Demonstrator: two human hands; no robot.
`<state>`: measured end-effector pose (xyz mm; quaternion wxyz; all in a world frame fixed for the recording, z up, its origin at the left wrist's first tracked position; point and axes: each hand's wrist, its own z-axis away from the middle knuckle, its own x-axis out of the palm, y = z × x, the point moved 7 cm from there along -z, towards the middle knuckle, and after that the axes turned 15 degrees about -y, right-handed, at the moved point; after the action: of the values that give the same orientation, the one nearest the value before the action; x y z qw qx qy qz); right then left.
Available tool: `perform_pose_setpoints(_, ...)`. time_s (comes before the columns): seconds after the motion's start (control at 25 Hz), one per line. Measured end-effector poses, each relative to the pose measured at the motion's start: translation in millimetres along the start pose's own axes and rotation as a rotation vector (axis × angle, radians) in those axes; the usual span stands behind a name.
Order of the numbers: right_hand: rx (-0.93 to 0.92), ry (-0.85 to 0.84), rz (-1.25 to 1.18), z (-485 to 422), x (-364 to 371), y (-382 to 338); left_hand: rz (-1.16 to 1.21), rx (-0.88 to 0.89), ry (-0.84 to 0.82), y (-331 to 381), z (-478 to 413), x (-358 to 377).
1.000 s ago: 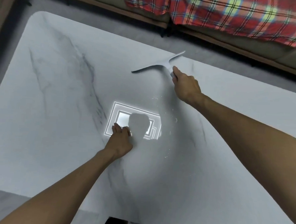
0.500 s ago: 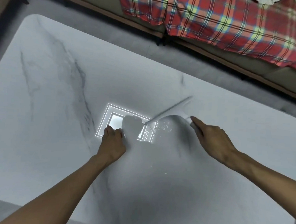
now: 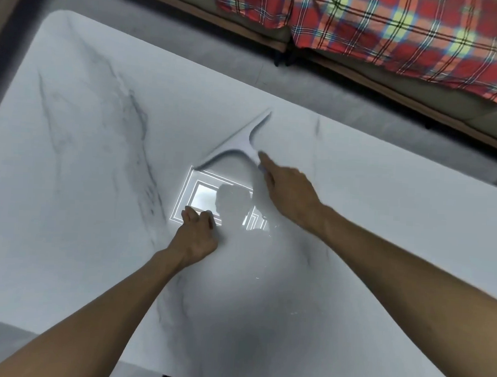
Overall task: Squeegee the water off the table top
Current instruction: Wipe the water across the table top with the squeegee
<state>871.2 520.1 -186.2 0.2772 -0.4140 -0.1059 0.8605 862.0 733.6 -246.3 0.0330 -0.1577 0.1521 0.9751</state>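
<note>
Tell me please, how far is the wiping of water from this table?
Done: the table left of the squeegee shows no drops that I can see. In hand: the right hand grips the squeegee, blade on the top near the middle. To do: small drops glint beside the light reflection and nearer the person.

You've got grey floor (image 3: 192, 32) behind the table (image 3: 85, 151), then a low couch (image 3: 473, 113) with a red plaid blanket (image 3: 394, 28) over it. A rectangular light reflection (image 3: 203, 194) glares off the glossy top.
</note>
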Motion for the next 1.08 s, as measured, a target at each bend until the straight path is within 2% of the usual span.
perform_pose_setpoints(0.16, 0.01, -0.121, 0.149, 79, 35, 57, 0.037, -0.014, 0.05, 4, 4, -4)
perform_pose_setpoints(0.36, 0.156, -0.136, 0.304, 166, 37, 134, 0.079, 0.019, 0.173, 14, 10, 2)
perform_pose_setpoints(0.44, 0.162, -0.092, 0.257, 171, 19, 143, 0.058, 0.08, 0.151, 26, 14, 17)
perform_pose_setpoints(0.52, 0.158, 0.008, 0.108, 148, -11, 142, 0.036, 0.119, 0.092, 39, 13, 35)
perform_pose_setpoints(0.6, 0.181, 0.152, -0.029, 105, -47, 138, 0.04, 0.103, 0.035, 46, 8, 49)
perform_pose_setpoints(0.68, 0.239, 0.22, -0.159, 58, -74, 138, 0.04, 0.07, -0.005, 51, 3, 54)
perform_pose_setpoints(0.76, 0.3, 0.217, -0.226, 29, -82, 143, 0.056, 0.028, -0.015, 53, -1, 54)
perform_pose_setpoints(0.84, 0.319, 0.21, -0.171, 31, -71, 145, 0.077, -0.006, -0.021, 54, -2, 53)
perform_pose_setpoints(0.96, 0.32, 0.19, -0.108, 87, -30, 149, 0.08, -0.014, -0.063, 57, -4, 54)
perform_pose_setpoints(1.08, 0.358, 0.026, -0.125, 163, 16, 152, 0.084, -0.044, -0.1, 59, -6, 49)
